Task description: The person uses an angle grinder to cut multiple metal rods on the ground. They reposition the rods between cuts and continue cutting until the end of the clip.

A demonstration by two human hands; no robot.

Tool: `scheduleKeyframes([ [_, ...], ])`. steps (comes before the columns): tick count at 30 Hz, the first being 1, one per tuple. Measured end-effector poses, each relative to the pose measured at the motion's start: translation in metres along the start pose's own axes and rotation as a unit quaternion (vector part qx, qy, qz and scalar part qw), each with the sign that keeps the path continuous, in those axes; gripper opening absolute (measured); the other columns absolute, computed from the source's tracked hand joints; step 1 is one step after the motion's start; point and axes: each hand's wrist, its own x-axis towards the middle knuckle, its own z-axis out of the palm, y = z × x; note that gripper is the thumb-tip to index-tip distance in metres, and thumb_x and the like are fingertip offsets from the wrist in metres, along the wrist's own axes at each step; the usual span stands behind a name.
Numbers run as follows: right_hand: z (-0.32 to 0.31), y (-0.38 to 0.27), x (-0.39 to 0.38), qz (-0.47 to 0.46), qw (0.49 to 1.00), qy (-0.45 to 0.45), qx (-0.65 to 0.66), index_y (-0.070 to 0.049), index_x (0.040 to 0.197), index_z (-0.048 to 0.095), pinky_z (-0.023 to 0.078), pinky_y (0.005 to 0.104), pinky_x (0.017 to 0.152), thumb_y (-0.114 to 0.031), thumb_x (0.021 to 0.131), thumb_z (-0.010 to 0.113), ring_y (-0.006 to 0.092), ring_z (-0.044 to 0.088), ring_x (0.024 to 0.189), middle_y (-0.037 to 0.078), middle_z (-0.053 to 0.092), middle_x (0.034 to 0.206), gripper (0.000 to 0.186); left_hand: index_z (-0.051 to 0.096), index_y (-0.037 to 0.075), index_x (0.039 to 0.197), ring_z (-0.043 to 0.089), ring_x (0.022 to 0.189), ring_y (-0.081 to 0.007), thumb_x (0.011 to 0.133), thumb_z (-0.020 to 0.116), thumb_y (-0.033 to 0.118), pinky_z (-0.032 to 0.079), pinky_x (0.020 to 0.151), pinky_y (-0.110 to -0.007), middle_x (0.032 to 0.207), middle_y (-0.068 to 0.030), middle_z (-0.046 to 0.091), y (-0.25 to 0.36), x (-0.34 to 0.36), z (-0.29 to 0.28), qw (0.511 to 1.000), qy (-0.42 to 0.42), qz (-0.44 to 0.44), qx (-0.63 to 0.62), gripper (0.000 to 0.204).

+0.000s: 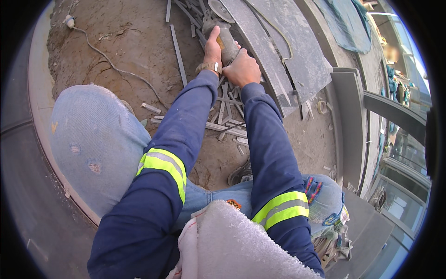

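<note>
Both of my hands hold a dusty angle grinder [228,45] in front of me. My left hand [212,52], with a watch at the wrist, is wrapped round the left side of its body, thumb up along it. My right hand [244,69] grips the near end of the tool. The grinder's round disc [221,10] is at the far end, beside the left edge of a grey slab [306,63]. From this view I cannot tell whether the disc touches the slab. Thin grey offcut strips [222,108] lie scattered beneath my arms and left of the slab.
A pale cable [106,59] with a white connector [69,21] runs over the dirt floor at left. Another cable [284,39] lies across the slab. At right are a tape roll [322,107], a grey metal profile [349,121] and a blue cloth [346,23].
</note>
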Motion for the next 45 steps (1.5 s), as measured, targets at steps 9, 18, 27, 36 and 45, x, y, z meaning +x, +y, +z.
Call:
scheduleKeyframes([
  [9, 0.000, -0.005, 0.003, -0.001, 1.000, -0.004, -0.005, 0.006, 0.121, 0.055, 0.053, 0.0455, 0.091, -0.037, 0.066, 0.079, 0.0424, 0.068, 0.102, 0.030, 0.068, 0.107, 0.074, 0.061, 0.003, 0.098, 0.068, 0.071, -0.0322, 0.092, 0.055, 0.059, 0.058, 0.067, -0.044, 0.082, -0.0183, 0.067, 0.002, 0.012, -0.009, 0.999, -0.013, 0.003, 0.030, 0.056],
  [18, 0.000, 0.001, -0.001, -0.004, 1.000, -0.006, 0.001, 0.007, 0.120, 0.054, 0.053, 0.0456, 0.091, -0.038, 0.065, 0.079, 0.0422, 0.068, 0.101, 0.030, 0.068, 0.106, 0.076, 0.062, 0.003, 0.091, 0.066, 0.064, -0.0322, 0.094, 0.054, 0.054, 0.056, 0.063, -0.043, 0.074, -0.0173, 0.066, 0.001, -0.001, 0.000, 1.000, 0.027, -0.009, 0.011, 0.052],
  [27, -0.001, 0.008, -0.013, 0.002, 1.000, -0.001, -0.014, 0.003, 0.120, 0.056, 0.054, 0.0448, 0.091, -0.036, 0.068, 0.077, 0.0416, 0.068, 0.100, 0.027, 0.069, 0.104, 0.068, 0.062, 0.003, 0.091, 0.066, 0.064, -0.0310, 0.095, 0.053, 0.054, 0.056, 0.064, -0.042, 0.074, -0.0162, 0.066, -0.007, -0.012, 0.000, 1.000, 0.002, 0.003, 0.009, 0.052],
  [36, -0.001, 0.011, -0.018, -0.009, 1.000, -0.001, -0.003, 0.006, 0.120, 0.055, 0.053, 0.0453, 0.091, -0.036, 0.066, 0.079, 0.0414, 0.068, 0.101, 0.029, 0.069, 0.105, 0.073, 0.061, 0.003, 0.094, 0.067, 0.070, -0.0314, 0.093, 0.052, 0.057, 0.058, 0.067, -0.043, 0.080, -0.0173, 0.067, -0.011, -0.015, -0.005, 1.000, -0.017, 0.007, 0.022, 0.055],
  [45, -0.003, 0.011, -0.026, -0.012, 1.000, -0.001, 0.003, 0.005, 0.120, 0.055, 0.054, 0.0446, 0.091, -0.038, 0.065, 0.080, 0.0406, 0.068, 0.101, 0.029, 0.069, 0.106, 0.075, 0.061, 0.005, 0.092, 0.065, 0.063, -0.0313, 0.094, 0.055, 0.053, 0.055, 0.063, -0.043, 0.074, -0.0161, 0.066, -0.008, -0.023, -0.002, 1.000, 0.003, -0.003, 0.000, 0.049],
])
